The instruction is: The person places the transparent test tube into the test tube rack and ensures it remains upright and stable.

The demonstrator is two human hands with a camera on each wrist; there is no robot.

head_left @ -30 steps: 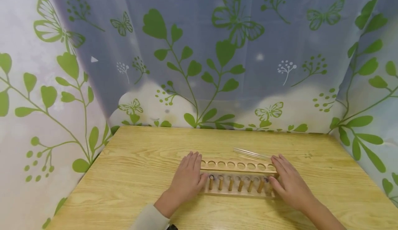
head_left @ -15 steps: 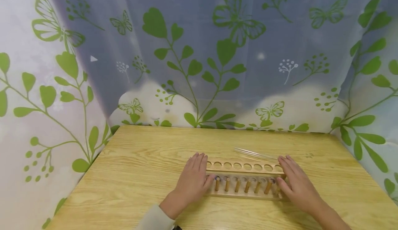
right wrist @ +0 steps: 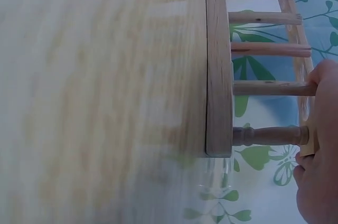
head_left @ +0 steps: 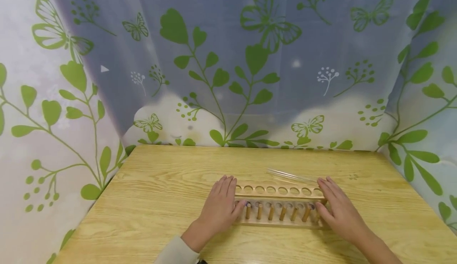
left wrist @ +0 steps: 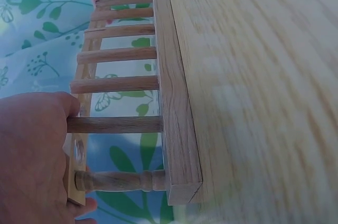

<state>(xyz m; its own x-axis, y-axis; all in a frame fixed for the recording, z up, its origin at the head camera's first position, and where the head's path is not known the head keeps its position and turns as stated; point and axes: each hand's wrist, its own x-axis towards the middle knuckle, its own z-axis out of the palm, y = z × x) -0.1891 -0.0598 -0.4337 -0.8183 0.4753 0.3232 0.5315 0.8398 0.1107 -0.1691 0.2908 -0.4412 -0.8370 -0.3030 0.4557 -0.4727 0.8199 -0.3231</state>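
Note:
A wooden test tube rack (head_left: 280, 194) stands upright on the table, with a row of round holes in its top board and several wooden pegs (head_left: 271, 212) rising from its base. My left hand (head_left: 219, 204) grips the left end of the top board. In the left wrist view, the left thumb lies by a peg (left wrist: 116, 124) and fingertips show beyond the board. At the opposite end my right hand (head_left: 340, 210) holds the same board, thumb in front and fingers over the far side. The palms hide both rack ends in the head view.
Clear glass tubes (head_left: 289, 174) lie on the table just behind the rack, near the right fingertips. The wood-grain table (head_left: 153, 200) reaches back to a curtain (head_left: 200, 129) with green leaves and butterflies. More curtain hangs at both sides.
The rack has shifted slightly to the right along the table with both hands on it, mostly in the first half second. The glass tubes have stayed in place.

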